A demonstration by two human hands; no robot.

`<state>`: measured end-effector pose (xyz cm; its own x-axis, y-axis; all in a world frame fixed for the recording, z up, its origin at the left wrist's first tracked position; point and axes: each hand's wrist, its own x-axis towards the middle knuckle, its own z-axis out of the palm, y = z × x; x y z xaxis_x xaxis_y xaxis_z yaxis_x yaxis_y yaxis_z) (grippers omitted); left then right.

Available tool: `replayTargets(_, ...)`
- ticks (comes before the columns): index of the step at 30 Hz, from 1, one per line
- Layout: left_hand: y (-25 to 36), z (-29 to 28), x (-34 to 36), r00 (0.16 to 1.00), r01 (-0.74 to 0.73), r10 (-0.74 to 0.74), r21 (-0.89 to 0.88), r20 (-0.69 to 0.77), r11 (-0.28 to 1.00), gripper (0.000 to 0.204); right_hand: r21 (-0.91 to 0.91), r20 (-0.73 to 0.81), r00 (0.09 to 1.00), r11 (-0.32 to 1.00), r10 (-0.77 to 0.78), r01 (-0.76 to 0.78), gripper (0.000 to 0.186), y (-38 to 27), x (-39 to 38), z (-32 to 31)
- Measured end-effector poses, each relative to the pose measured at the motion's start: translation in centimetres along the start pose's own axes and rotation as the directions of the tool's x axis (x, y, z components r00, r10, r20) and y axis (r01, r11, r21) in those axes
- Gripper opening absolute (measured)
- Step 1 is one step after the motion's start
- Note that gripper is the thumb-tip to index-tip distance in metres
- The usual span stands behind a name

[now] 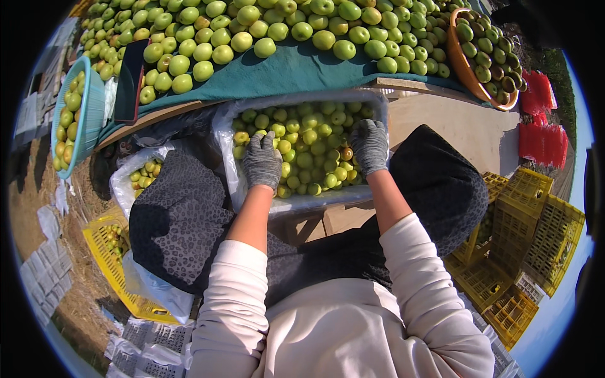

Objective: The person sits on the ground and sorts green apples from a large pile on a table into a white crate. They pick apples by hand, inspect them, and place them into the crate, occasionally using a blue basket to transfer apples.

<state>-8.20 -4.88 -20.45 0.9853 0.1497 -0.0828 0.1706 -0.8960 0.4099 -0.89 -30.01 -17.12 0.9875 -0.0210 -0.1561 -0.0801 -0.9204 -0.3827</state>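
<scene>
A crate lined with clear plastic (222,142) sits between my knees, filled with small round green fruits (307,140) that look like jujubes. My left hand (262,165), in a grey knit glove, rests on the fruits at the left side, its fingers stretched and slightly apart. At the right wall of the crate, my right hand (370,148), gloved alike, has its fingers curled downward. Whatever those fingers hold is hidden beneath them. One reddish-brown fruit (346,154) lies just left of my right hand.
Beyond the crate, a table covered with green cloth (283,69) carries a heap of the same fruits and a dark phone (130,82). A blue basket (94,104) stands left, an orange basket (455,53) right. Yellow crates (554,242) are stacked at right; another yellow crate (101,242) is at left.
</scene>
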Motion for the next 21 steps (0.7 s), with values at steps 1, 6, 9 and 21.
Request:
replayTargets(1, 0.6, -0.1, 0.0, 0.999, -0.019, 0.018, -0.042, -0.027, 0.999, 0.049, -0.009, -0.050, 0.998, 1.000, -0.030, 0.030, 0.025, 0.0, 1.2, -0.4)
replayTargets(6, 3.4, -0.8, 0.0, 1.000, -0.020, 0.022, -0.229, 0.006, 0.973, 0.044, -0.341, 0.285, 0.958, 0.933, -0.017, 0.118, 0.042, 0.1, 3.1, 0.0)
replayTargets(9, 5.0, -0.9, -0.1, 0.999, -0.033, 0.038, -0.335, 0.007, 0.942, 0.043, -0.184, 0.029, 0.998, 0.981, -0.055, 0.059, 0.044, 0.5, 0.9, 0.6)
replayTargets(21, 10.0, -3.1, 0.1, 0.957, -0.188, 0.249, -0.333, 0.151, 0.924, 0.056, 0.353, 0.648, 0.742, 0.795, 0.173, -0.494, 0.030, 0.6, 0.3, -2.9)
